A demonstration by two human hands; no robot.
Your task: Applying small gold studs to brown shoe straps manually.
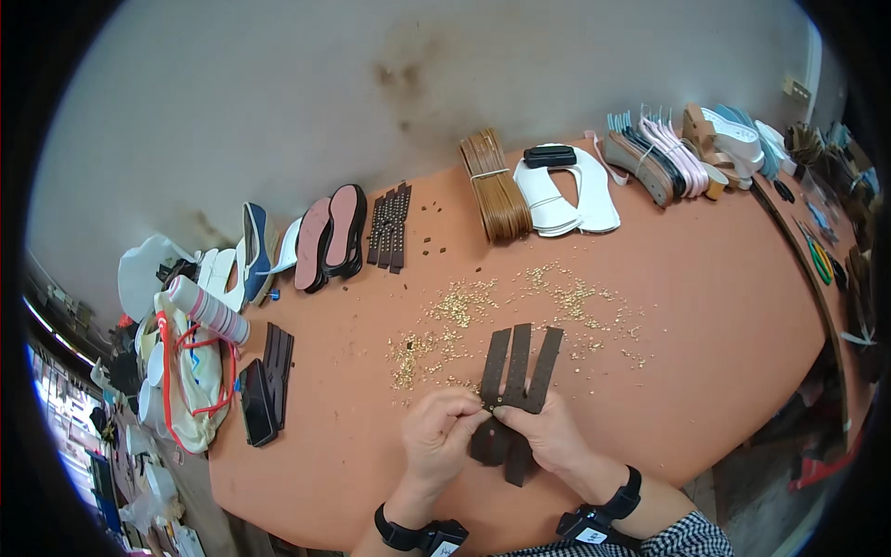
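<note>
Both my hands hold a dark brown strap piece (517,371) with three fanned strips over the orange table (724,288). My left hand (439,434) pinches its left edge near a row of small gold studs. My right hand (549,432) grips it from the right and below, where the strips cross. Small gold studs (464,306) lie scattered on the table just beyond the piece. Each wrist wears a black band.
Along the far edge lie black studded straps (390,227), a bundle of brown straps (495,190), white insoles (566,190) and rows of soles and sandals (687,148). Pink-soled shoes (331,237) and a cloth bag (195,371) sit left. Dark strap pieces (267,381) lie near the left edge.
</note>
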